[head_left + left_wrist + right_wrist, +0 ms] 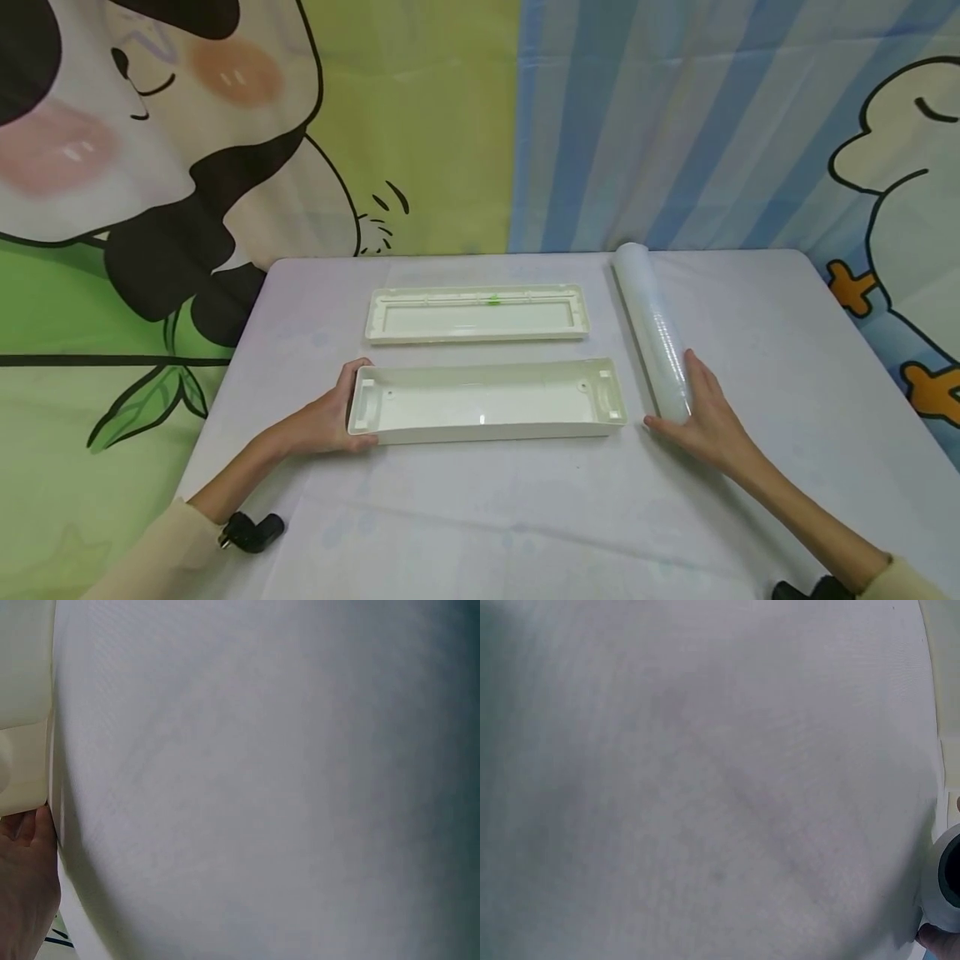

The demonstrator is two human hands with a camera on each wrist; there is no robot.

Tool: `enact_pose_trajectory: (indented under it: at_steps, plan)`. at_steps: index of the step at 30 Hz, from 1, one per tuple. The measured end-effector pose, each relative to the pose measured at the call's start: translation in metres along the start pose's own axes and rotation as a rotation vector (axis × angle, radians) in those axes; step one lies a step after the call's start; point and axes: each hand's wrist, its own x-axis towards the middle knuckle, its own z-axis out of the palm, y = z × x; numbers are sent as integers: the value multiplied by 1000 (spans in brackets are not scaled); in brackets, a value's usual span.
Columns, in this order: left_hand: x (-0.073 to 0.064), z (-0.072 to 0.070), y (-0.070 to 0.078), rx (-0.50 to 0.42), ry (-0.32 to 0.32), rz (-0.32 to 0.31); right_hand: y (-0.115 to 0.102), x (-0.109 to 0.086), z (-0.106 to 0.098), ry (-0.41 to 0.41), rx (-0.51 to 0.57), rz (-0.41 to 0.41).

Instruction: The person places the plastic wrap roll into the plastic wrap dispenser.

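Observation:
A long white plastic box (487, 433) lies open side up in the middle of the table, with small holders inside its two ends. My left hand (333, 417) grips its left end, thumb at the front and fingers behind. In the left wrist view, the hand (28, 889) touches the corner of the box (22, 769). To the right of the box, a roll of cling film (654, 333) lies lengthwise away from me. My right hand (708, 417) holds its near end between thumb and fingers. The right wrist view shows the roll's end (931, 881) with a dark hollow core.
Behind the box lies its long shallow white lid (480, 333), inner side up, with a small green slider (493, 300) on a rail. A white cloth covers the table (480, 517). A printed cartoon curtain (420, 125) hangs behind the table's far edge.

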Motion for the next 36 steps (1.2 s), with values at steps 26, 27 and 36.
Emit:
enact_pose_trajectory:
  at_steps: [26,27,36]
  plan:
    - [-1,1,0,-18,-12,-33,3,-8,3,35,31,-30]
    - [-1,1,0,-13,-12,-34,3,-8,3,40,32,-29]
    - [-1,0,1,-13,-15,-40,7,-12,1,43,90,-17]
